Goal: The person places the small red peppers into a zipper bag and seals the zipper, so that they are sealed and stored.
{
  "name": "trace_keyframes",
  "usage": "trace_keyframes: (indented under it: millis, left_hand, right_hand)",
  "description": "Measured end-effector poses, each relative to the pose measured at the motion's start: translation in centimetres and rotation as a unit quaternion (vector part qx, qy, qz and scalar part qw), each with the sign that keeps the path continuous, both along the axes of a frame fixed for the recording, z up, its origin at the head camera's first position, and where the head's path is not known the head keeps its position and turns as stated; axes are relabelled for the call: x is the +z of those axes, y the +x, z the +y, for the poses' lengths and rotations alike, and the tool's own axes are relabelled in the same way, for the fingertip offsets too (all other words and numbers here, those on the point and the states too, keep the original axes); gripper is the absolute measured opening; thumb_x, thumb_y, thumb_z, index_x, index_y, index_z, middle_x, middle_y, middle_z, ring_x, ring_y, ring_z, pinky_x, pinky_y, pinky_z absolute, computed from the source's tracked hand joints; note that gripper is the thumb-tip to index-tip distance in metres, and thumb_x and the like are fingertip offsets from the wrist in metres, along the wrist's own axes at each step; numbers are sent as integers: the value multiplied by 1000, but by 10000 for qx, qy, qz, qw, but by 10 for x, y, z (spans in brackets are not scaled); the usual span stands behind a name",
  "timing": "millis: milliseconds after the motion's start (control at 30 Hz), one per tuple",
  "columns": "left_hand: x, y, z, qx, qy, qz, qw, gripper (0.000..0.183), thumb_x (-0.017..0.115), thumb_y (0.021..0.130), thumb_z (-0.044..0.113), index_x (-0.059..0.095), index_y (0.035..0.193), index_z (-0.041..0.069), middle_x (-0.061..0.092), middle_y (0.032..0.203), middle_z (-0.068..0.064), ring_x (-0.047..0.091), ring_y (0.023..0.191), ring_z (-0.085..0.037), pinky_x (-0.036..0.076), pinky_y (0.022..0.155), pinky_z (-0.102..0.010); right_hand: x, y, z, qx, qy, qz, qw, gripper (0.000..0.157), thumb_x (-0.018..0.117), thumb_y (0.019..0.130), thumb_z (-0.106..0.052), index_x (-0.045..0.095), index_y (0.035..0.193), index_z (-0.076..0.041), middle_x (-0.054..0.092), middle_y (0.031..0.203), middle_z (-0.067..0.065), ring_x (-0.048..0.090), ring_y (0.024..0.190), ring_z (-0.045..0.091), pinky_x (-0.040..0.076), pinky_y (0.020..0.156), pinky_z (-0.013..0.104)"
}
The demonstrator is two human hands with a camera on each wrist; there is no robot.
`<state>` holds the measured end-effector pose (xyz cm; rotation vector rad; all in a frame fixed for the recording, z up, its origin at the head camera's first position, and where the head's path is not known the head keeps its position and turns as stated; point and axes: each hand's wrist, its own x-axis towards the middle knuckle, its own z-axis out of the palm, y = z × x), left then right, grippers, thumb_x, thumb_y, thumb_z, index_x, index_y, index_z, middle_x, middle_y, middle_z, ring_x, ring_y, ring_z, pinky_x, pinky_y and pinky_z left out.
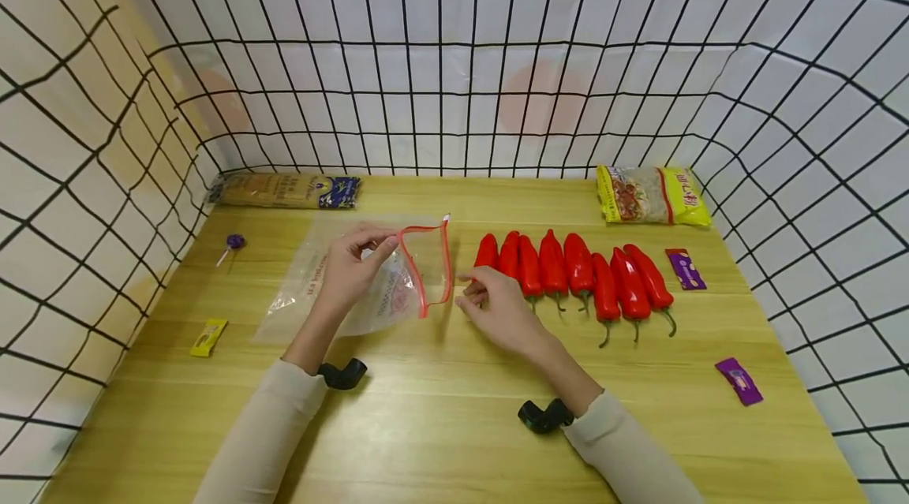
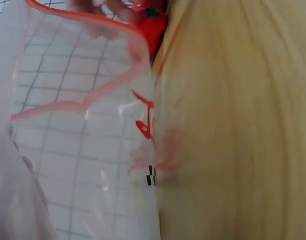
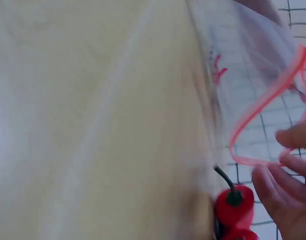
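Observation:
My left hand holds a clear zip bag near its mouth, thumb on the red zip edge. The mouth gapes to the right, and its red rim forms a loop in the right wrist view. Just right of that mouth is my right hand, with bent, loose fingers and nothing between them. Its fingertips are right at the rim. Beside this hand, several red peppers lie in a row with green stems toward me; one pepper shows past the bag in the left wrist view.
At the back stand a noodle pack on the left and a yellow food pack on the right. A lollipop, a yellow sweet and purple sweets lie near the sides. Black wire mesh encloses the table.

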<state>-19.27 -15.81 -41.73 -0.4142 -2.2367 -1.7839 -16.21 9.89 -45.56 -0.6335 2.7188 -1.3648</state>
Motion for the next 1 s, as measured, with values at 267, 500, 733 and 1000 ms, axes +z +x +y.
trace_keyframes:
  millis: [267, 500, 733, 1000]
  left_hand:
    - [-7, 1, 7, 295, -328, -94, 9990, 16, 72, 89, 16, 75, 99, 4, 68, 94, -10, 58, 89, -10, 48, 83, -31]
    - [-12, -1, 5, 219, -278, -230, 9991, 17, 71, 89, 17, 75, 101, 5, 68, 96, -12, 58, 88, -12, 49, 83, -30]
    - [-11, -1, 1, 106, -170, -202, 9996, 18, 70, 90, 15, 74, 102, 2, 66, 95, -14, 57, 88, -13, 48, 81, -25]
    - [-10, 0, 0, 112, -225, -220, 9994, 17, 71, 89, 17, 75, 100, 4, 67, 93, -12, 58, 86, -12, 49, 81, -25]
  right_hand:
    - [6, -16, 7, -1233, 942, 521, 9865, 45, 76, 84, -28, 64, 119, -3, 65, 103, 8, 59, 79, 17, 53, 70, 30]
    - [1, -17, 3, -1127, 1431, 637, 9812, 34, 71, 83, -12, 67, 115, -4, 67, 112, 10, 61, 101, 27, 54, 87, 41]
    - [-1, -17, -9, -1072, 1580, 280, 9812, 33, 76, 82, -28, 64, 106, -9, 65, 98, 5, 59, 93, 23, 53, 79, 38]
    - [5, -13, -2, -1287, 1180, 259, 9843, 31, 68, 84, -18, 61, 112, -8, 66, 90, 5, 57, 65, 16, 49, 57, 24]
